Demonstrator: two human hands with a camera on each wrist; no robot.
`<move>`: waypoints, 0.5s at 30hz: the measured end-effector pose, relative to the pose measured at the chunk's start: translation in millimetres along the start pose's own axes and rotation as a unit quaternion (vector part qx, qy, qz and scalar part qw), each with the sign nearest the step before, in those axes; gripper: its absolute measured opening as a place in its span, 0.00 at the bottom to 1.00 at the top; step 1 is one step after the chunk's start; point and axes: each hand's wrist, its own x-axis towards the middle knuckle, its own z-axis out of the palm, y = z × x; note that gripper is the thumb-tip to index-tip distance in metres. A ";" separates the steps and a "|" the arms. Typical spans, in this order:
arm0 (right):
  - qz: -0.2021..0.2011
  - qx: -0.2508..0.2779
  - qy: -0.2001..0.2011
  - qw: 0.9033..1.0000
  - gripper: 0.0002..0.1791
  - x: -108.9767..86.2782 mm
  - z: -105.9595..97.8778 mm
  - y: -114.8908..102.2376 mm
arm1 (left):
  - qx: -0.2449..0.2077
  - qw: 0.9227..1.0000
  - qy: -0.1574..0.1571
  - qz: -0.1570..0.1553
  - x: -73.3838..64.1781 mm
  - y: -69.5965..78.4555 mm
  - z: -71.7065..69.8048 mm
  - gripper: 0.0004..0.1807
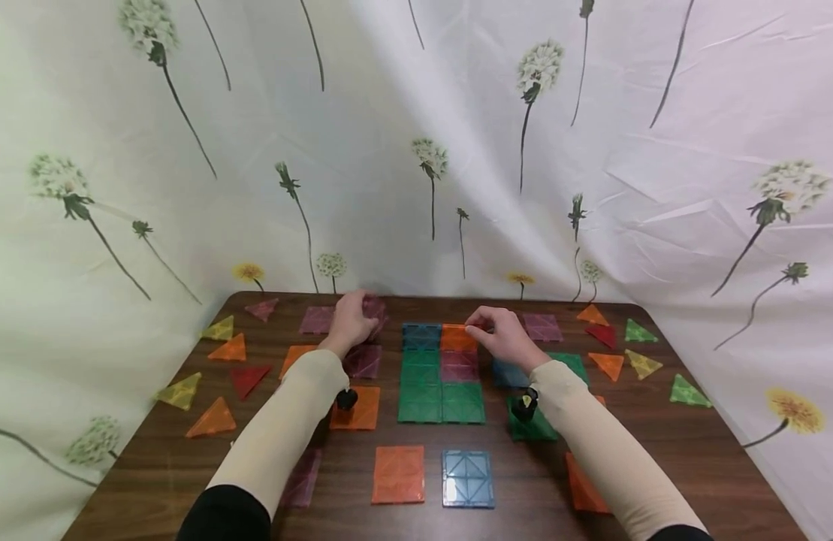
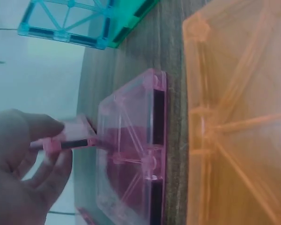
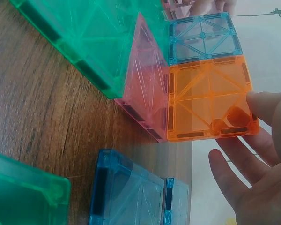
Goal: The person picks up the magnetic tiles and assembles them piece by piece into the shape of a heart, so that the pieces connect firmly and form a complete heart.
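Note:
At the table's back left, my left hand (image 1: 351, 324) pinches a translucent pink magnetic tile (image 2: 75, 133) between thumb and fingers, raised off the table. Below it lie other pink tiles (image 1: 364, 362). My right hand (image 1: 504, 336) pinches the outer edge of an orange square tile (image 3: 208, 98). That tile stands upright beside a blue upright tile (image 3: 203, 40). Both adjoin a block of flat tiles at the table's middle: green tiles (image 1: 420, 402) and one pink tile (image 1: 460, 367).
Triangular tiles (image 1: 216, 417) in several colours line the left side, with more triangles (image 1: 642, 364) along the right. An orange square (image 1: 398, 475) and a blue square (image 1: 467, 479) lie near the front. A flower-print cloth (image 1: 389, 150) hangs behind the wooden table.

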 end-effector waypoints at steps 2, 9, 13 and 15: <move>0.001 -0.003 0.001 1.000 0.06 -0.3 -1.1 0.2 | -0.010 1.000 0.013 0.025 -1.5 4.2 -0.9 0.24; -0.010 -0.009 0.004 1.000 0.05 1.7 -2.9 0.0 | -0.039 0.997 0.024 0.056 -9.8 17.7 -5.7 0.20; -0.015 -0.008 0.000 1.000 0.05 1.8 -2.5 -1.3 | -0.046 0.997 0.011 0.068 -21.0 22.3 -8.2 0.22; -0.018 -0.008 -0.002 1.000 0.05 1.7 -1.8 -1.1 | -0.048 0.997 0.007 0.067 -28.3 24.2 -8.8 0.23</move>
